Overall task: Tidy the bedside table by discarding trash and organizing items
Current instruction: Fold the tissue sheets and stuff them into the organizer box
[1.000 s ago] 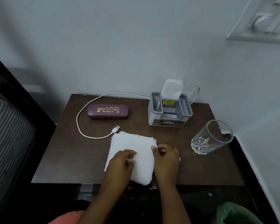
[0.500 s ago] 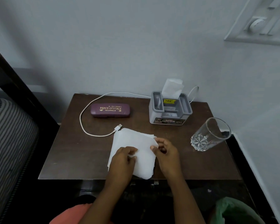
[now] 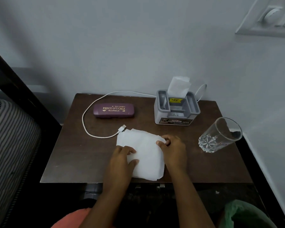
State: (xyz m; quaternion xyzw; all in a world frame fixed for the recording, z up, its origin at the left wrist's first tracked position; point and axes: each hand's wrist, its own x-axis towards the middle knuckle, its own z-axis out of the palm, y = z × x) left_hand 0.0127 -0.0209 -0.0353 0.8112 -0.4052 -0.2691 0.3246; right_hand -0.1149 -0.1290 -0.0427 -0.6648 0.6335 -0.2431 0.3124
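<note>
Where the napkin sits: the white napkin (image 3: 146,155) lies flat on the brown bedside table (image 3: 69,155), in front of the grey organizer (image 3: 176,116) and a bit to its left; its near corner comes right up to the table's front edge
Left hand: the left hand (image 3: 120,160) is on the side of the napkin farthest from the organizer; thumb and fingers pinch a fold of the paper, so a pretty narrow grip
Right hand: the right hand (image 3: 173,150) is at the napkin edge straight in front of the organizer; thumb on top of the sheet, fingers curled in tight at the corner, pinching it
Tissue: a white tissue (image 3: 178,86) sticks up out of the organizer's middle slot
Glasses case: a purple glasses case (image 3: 113,110) with gold "PRINCE OPTICALS" lettering sits left of the organizer, about level with it
Cable: a white cable (image 3: 89,109) comes from behind the organizer, runs left, then loops round past the case; its USB plug (image 3: 122,128) ends up front-left of the organizer, just beside the napkin's far corner; can't tell if they touch
Glass: a clear glass (image 3: 220,135) sits front-right of the organizer, well apart from the napkin
Green bag: a green bag (image 3: 243,216) sits lower down, way in front of the organizer and to the right, off the table
Bedding: striped bedding (image 3: 11,137) lies far left of the organizer, also off the table
</note>
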